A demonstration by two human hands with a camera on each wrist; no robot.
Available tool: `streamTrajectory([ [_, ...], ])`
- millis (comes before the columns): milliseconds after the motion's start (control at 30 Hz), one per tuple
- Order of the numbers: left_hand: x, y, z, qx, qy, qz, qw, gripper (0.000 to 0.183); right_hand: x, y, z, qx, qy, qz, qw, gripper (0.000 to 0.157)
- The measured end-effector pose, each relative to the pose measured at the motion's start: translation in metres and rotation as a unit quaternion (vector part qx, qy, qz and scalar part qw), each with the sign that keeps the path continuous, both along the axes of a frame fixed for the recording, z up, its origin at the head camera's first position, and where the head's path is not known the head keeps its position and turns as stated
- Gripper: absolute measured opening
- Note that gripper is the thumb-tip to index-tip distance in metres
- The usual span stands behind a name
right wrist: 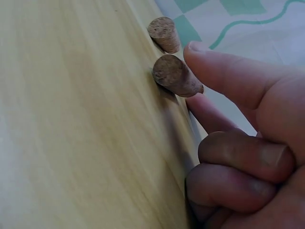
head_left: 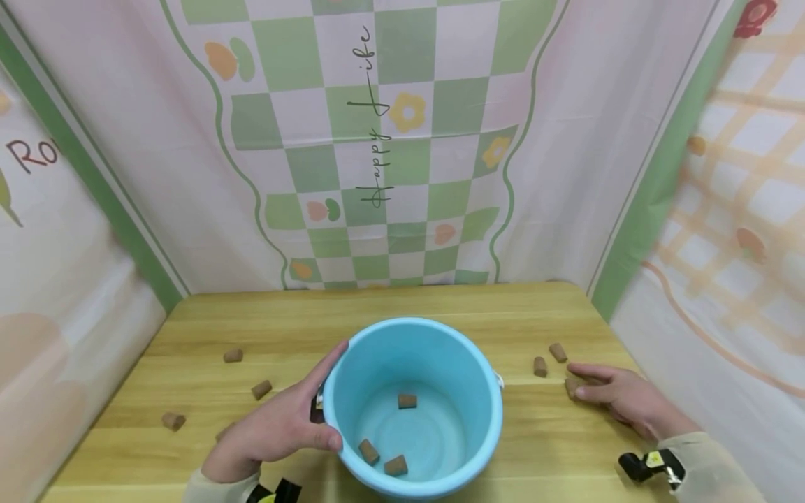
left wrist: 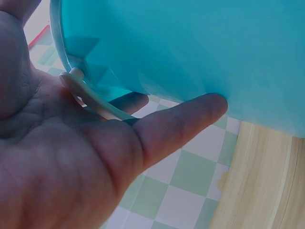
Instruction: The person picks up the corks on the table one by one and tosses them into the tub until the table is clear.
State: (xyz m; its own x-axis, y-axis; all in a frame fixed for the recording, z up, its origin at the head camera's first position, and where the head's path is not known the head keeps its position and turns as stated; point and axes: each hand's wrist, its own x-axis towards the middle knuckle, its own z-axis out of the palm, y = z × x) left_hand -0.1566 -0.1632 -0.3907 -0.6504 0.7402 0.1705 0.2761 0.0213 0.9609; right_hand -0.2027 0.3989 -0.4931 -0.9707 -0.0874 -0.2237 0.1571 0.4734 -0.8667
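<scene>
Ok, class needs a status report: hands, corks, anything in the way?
Left hand against blue bucket. Right hand at a cork, pinch unclear. Three corks inside bucket. Nothing covering the bucket.

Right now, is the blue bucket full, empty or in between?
In between, nearly empty: the head view looks into the blue bucket, showing three corks on its floor, most of which is bare.

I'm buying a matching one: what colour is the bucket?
The bucket is light blue, seen best in the head view.
</scene>
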Motion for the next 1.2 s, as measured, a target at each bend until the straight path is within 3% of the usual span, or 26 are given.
streamTrajectory([
  [267, -0.001, 0.001, 0.000, -0.001, 0.013, 0.000, 0.9999, 0.104, 0.001, -0.003, 0.002, 0.074, 0.036, 0.019, 0.996, 0.069],
  [533, 0.000, 0.001, 0.001, 0.000, 0.017, 0.000, 0.9999, 0.104, 0.001, -0.004, 0.003, 0.098, 0.042, 0.033, 0.994, 0.067],
  [733, 0.000, 0.000, 0.000, 0.002, 0.008, -0.001, 1.0000, 0.104, 0.006, -0.011, 0.010, 0.153, 0.064, 0.049, 0.985, 0.067],
  [900, 0.000, 0.000, 0.000, 0.003, -0.004, -0.002, 1.0000, 0.103, 0.005, -0.012, 0.008, 0.178, 0.076, 0.036, 0.980, 0.065],
  [1200, -0.001, 0.000, 0.000, 0.008, -0.009, -0.006, 0.9999, 0.103, -0.001, -0.002, -0.003, 0.109, 0.047, 0.011, 0.993, 0.072],
])
